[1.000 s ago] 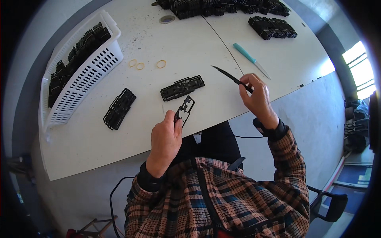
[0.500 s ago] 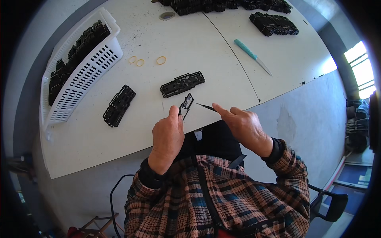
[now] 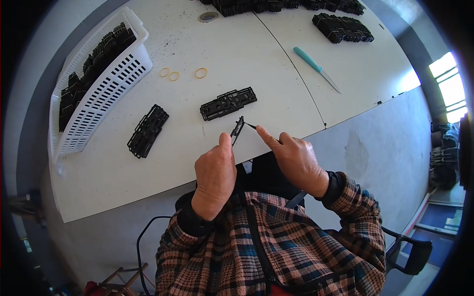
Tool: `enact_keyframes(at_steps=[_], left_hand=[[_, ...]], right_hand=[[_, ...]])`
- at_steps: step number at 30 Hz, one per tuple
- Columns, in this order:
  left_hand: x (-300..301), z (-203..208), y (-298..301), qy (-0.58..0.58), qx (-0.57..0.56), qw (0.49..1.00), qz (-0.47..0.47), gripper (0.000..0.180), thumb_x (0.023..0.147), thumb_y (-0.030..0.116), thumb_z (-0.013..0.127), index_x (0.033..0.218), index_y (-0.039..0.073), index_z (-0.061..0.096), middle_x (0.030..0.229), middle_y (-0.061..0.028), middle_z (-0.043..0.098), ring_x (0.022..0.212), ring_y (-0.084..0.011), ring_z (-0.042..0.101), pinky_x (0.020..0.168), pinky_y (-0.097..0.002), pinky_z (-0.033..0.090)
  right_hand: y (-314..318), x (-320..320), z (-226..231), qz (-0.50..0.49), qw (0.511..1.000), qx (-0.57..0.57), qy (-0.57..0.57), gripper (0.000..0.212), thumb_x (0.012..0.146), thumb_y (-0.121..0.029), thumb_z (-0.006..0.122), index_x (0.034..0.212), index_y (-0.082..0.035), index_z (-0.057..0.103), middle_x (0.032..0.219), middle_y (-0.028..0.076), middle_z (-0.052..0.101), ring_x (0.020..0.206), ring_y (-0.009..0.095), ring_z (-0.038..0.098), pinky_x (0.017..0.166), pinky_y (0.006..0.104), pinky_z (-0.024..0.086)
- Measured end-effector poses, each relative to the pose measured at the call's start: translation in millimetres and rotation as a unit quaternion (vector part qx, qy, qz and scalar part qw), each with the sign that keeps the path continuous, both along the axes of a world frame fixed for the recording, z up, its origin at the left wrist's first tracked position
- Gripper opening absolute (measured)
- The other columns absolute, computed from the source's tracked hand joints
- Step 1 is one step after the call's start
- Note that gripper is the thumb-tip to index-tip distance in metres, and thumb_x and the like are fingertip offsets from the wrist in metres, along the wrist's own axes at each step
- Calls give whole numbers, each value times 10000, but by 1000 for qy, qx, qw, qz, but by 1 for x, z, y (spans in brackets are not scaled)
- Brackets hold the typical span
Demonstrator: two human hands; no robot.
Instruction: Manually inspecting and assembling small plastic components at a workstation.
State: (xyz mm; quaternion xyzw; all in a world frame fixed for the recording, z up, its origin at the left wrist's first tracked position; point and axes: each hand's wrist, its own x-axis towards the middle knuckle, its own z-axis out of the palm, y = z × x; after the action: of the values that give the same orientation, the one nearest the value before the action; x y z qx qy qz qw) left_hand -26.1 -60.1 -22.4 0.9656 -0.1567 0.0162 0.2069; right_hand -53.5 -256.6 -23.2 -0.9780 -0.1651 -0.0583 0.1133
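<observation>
My left hand [image 3: 216, 172] is closed around the lower end of a thin black plastic frame [image 3: 238, 128], thumb pointing up along it. The frame is turned nearly edge-on, above the table's near edge. My right hand [image 3: 297, 160] grips a slim dark pointed tool [image 3: 251, 126], forefinger stretched along it; the tool's tip meets or nearly meets the frame's upper part. Its exact kind I cannot make out. Just beyond lies a stack of black plastic frames [image 3: 228, 103], and a second black stack [image 3: 148, 131] rests farther left.
A white slotted basket [image 3: 111, 81] full of black parts stands at the left. Rubber bands [image 3: 201, 73] and a tape roll [image 3: 208, 17] lie beyond my hands. A teal-handled knife [image 3: 308, 58] sits at the right, below a bundled black stack [image 3: 343, 28]. More bundles line the far edge.
My left hand has shifted slightly right and the frame has turned more edge-on. My right hand has moved a little left and up, bringing the tool's tip to the frame.
</observation>
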Motion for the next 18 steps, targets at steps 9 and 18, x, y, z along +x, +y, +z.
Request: enact_keyframes(at_steps=[9, 18], left_hand=[[0, -1, -2, -4, 19, 1000, -3, 126, 902, 43, 575, 995, 29, 490, 669, -150, 633, 621, -326, 660, 537, -401, 526], [-2, -1, -5, -1, 25, 1000, 0, 144, 891, 45, 598, 992, 34, 497, 673, -139, 638, 620, -313, 669, 533, -386, 534]], right_hand=[[-4, 1, -7, 5, 1000, 26, 12, 712, 787, 60, 615, 1445, -159, 453, 717, 65, 487, 565, 184, 505, 510, 323, 461], [-2, -3, -6, 11, 999, 29, -32, 698, 785, 61, 609, 1433, -156, 469, 726, 58, 479, 579, 193, 507, 515, 325, 463]])
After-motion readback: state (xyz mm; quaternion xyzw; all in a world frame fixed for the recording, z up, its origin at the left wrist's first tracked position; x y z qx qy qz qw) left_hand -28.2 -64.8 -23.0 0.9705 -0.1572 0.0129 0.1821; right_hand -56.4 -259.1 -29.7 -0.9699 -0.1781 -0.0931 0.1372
